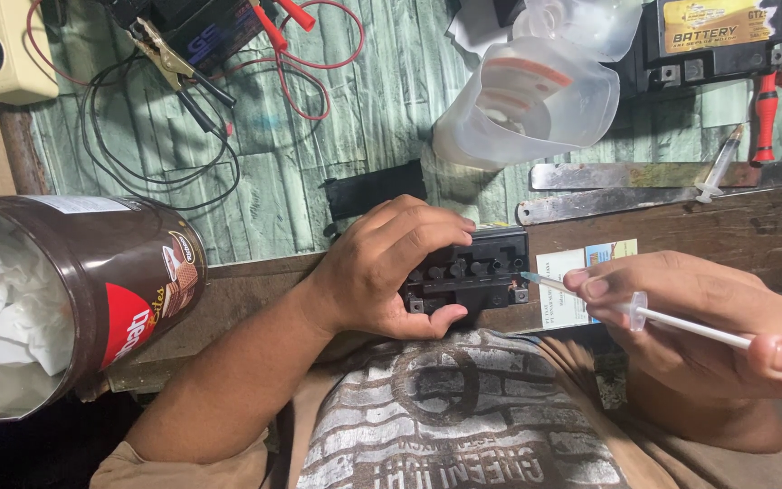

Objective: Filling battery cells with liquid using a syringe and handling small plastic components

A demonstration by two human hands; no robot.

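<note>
The person's left hand [391, 267] is gripping a small black rectangular battery [477, 272] at the near edge of the worn wooden workbench [681, 226], fingers curled over its top and thumb pressing its near side. The right hand [708, 321] is pinching a slim clear plastic syringe [631, 310], with the thumb resting at the end of the pushed-out white plunger; the tip is pointing at the right end of the battery, just beside its row of open filler holes. Judging from that extended plunger, the syringe is probably holding its charge undelivered, so the filling appears to be underway and not finished; how many cells are already done cannot be told. A brown round tin stuffed with white tissue [56, 299] is standing to the left, and a translucent plastic jug [536, 100] is lying tipped behind, well apart.
</note>
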